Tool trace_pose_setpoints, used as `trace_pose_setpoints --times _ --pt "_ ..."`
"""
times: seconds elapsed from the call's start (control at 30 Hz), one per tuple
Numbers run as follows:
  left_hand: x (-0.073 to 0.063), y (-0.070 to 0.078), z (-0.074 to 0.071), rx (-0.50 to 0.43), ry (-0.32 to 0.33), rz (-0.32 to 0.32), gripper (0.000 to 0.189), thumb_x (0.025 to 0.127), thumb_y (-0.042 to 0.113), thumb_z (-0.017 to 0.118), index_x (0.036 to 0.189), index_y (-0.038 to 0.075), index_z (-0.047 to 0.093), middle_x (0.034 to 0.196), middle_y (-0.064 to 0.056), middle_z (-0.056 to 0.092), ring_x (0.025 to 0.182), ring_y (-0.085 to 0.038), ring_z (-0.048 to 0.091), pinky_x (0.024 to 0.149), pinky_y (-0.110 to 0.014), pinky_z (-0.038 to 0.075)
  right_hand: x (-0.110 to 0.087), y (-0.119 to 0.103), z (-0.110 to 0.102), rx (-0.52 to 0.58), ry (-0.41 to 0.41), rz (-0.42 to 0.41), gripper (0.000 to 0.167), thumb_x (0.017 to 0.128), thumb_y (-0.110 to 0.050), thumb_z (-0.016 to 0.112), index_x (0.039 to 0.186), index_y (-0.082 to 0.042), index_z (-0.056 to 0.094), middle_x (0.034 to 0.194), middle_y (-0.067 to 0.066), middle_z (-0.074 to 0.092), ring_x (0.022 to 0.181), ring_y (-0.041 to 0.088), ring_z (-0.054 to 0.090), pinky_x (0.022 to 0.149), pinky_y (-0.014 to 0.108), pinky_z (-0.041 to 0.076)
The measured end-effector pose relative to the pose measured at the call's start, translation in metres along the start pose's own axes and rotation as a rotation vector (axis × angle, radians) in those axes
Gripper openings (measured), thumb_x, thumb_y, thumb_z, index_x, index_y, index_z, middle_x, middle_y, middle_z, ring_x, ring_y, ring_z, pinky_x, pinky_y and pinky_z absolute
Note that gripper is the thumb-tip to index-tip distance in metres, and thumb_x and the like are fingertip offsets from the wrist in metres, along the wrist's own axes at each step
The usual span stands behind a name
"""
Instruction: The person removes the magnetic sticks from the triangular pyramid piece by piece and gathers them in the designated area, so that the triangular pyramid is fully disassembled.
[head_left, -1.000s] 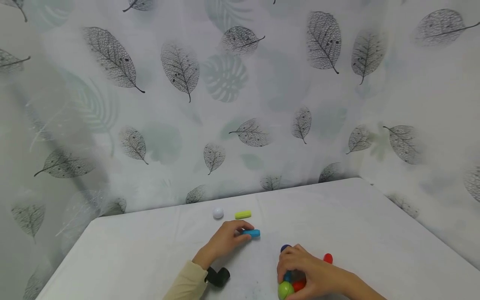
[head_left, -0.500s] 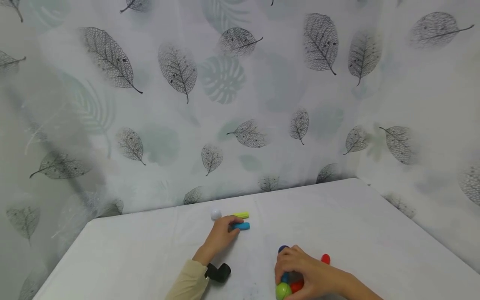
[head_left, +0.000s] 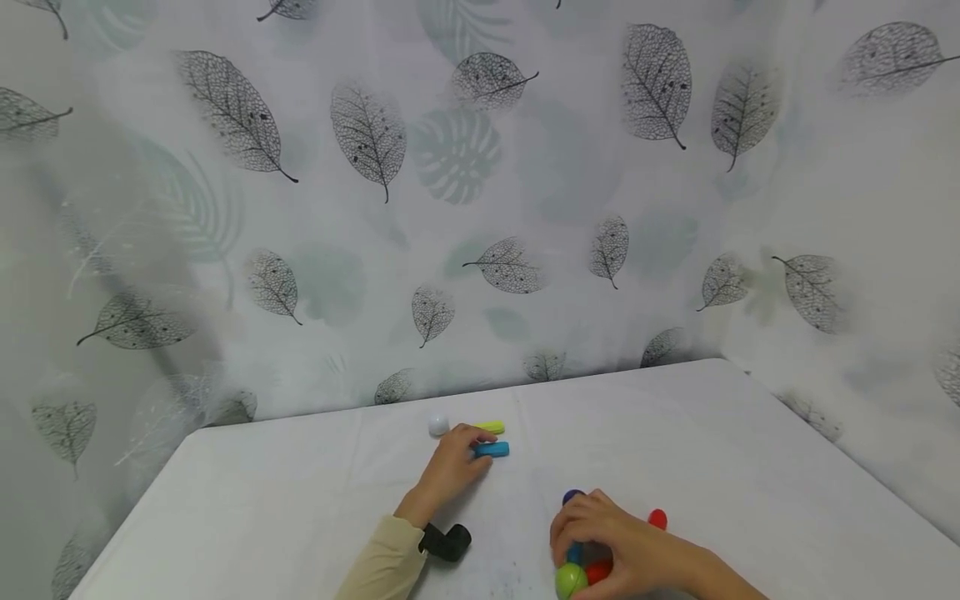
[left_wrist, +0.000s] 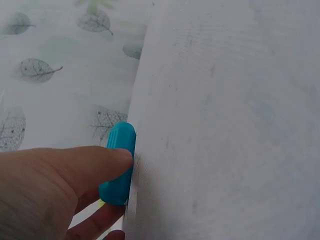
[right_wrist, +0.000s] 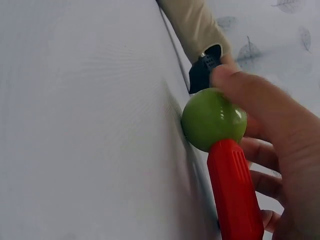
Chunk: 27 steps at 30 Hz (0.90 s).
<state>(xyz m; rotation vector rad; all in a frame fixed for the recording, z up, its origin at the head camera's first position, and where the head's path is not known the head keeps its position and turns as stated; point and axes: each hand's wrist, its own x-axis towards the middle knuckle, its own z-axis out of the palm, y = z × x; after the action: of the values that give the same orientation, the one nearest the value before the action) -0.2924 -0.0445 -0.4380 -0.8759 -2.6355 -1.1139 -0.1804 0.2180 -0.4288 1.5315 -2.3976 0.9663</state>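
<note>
In the head view, my left hand (head_left: 452, 462) pinches a short blue rod (head_left: 492, 450) between thumb and fingers, low over the white table. The left wrist view shows the thumb pressed along the side of that grooved blue rod (left_wrist: 120, 162). My right hand (head_left: 611, 533) grips a green ball (head_left: 572, 581) at the table's near side, its thumb on the ball in the right wrist view. A red rod (right_wrist: 234, 192) meets the green ball. Also by the ball is a blue rod (head_left: 575, 552), partly covered by the fingers. A dark blue ball (head_left: 572, 497) peeks out beyond the fingers.
A white ball (head_left: 438, 426) and a yellow rod (head_left: 491, 427) lie just beyond the left hand. Another red piece (head_left: 657, 519) shows behind the right hand. A black wrist device (head_left: 446, 542) sits at the left cuff. Leaf-printed curtain (head_left: 465, 208) hangs behind the table (head_left: 637, 425).
My left hand has carried the blue rod away from me and slightly left, closer to the yellow rod. The right hand stays in place around the green ball. The head view shifts slightly.
</note>
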Motion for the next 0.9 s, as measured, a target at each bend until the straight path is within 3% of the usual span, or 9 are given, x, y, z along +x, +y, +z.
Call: trace_pose_setpoints --times 0.1,0.27,0.4,0.53,0.7,0.9 --pt "-0.001 0.002 0.000 0.075 0.013 0.030 0.025 0.084 0.005 0.072 0.109 0.003 0.068 0.109 -0.013 0.063 0.102 -0.030 0.060 0.091 -0.045 0.048 -0.001 0.000 -0.001 0.039 0.023 0.042 0.019 0.090 -0.024 0.072 0.107 -0.023 0.064 0.113 -0.006 0.058 0.104 0.006 0.048 0.084 0.023 0.044" --pt "0.000 0.011 -0.001 0.184 0.077 0.087 0.024 0.086 0.010 0.072 0.109 0.006 0.068 0.108 -0.010 0.065 0.100 -0.029 0.061 0.091 -0.046 0.048 0.000 0.003 -0.009 0.103 0.112 0.073 0.014 0.093 -0.010 0.066 0.105 -0.016 0.064 0.109 0.003 0.059 0.097 0.011 0.053 0.078 0.025 0.050" --pt "0.000 0.018 -0.001 0.178 0.103 0.110 0.021 0.086 0.010 0.071 0.107 0.008 0.069 0.108 -0.007 0.066 0.100 -0.028 0.061 0.091 -0.045 0.048 -0.001 0.004 -0.020 0.034 0.180 0.128 0.014 0.090 -0.010 0.070 0.101 -0.015 0.063 0.100 -0.001 0.060 0.087 0.011 0.054 0.070 0.024 0.051" --pt "0.000 0.026 0.000 0.151 0.093 0.134 0.019 0.086 0.008 0.068 0.105 0.010 0.070 0.107 -0.005 0.066 0.099 -0.027 0.060 0.088 -0.043 0.048 -0.005 0.002 -0.029 0.010 0.134 0.296 0.018 0.087 -0.018 0.075 0.097 -0.014 0.060 0.089 -0.006 0.058 0.077 0.006 0.051 0.060 0.021 0.048" --pt "-0.002 0.036 0.003 0.146 0.029 0.182 0.015 0.088 0.009 0.067 0.102 0.013 0.070 0.106 -0.002 0.066 0.104 -0.024 0.059 0.086 -0.039 0.045 -0.005 0.003 -0.031 0.073 0.035 0.524 0.026 0.083 -0.023 0.078 0.092 -0.013 0.055 0.076 -0.010 0.052 0.068 0.002 0.048 0.055 0.019 0.045" --pt "-0.002 0.046 0.005 0.165 -0.064 0.223 0.013 0.089 0.012 0.069 0.102 0.014 0.071 0.102 0.002 0.067 0.103 -0.015 0.060 0.084 -0.033 0.043 -0.002 0.003 -0.030 0.106 -0.007 0.621 0.027 0.082 -0.018 0.077 0.092 -0.012 0.053 0.072 -0.008 0.050 0.064 0.002 0.047 0.055 0.019 0.044"
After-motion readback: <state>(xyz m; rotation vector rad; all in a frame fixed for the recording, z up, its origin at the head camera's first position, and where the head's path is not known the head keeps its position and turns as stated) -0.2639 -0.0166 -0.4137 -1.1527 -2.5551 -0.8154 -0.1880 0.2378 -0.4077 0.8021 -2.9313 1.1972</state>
